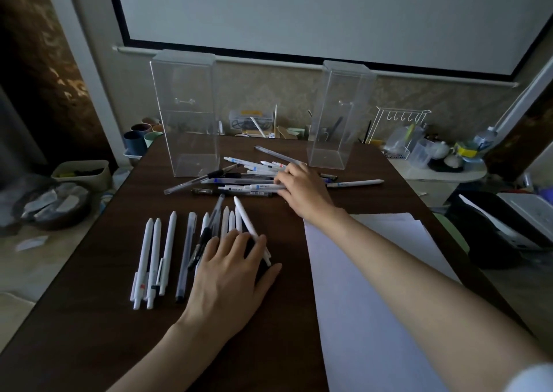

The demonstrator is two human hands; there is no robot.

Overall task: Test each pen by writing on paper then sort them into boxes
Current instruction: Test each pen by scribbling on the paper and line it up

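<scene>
Plainly, fingers (pixel 239 242) of the left hand (pixel 230 278) lie straight and spread over the near row of pens (pixel 167 251). The right hand (pixel 302 194) bends its fingers (pixel 282 182) onto the far pen heap (pixel 254 186) — pinching or not, I cannot tell — on the dark surface (pixel 104 317), with white paper (pixel 359 287) beside it.

Dim room — projector screen (pixel 329 11), dark table (pixel 104 317)

Pen pile (pixel 239 179) before left box (pixel 191 128) and right box (pixel 338 122); pen row (pixel 167 257) nearer; paper (pixel 374 302) right.

Cups (pixel 140 135) far left, wire rack (pixel 398 128) far rt — screen (pixel 299 11) behind.
</scene>
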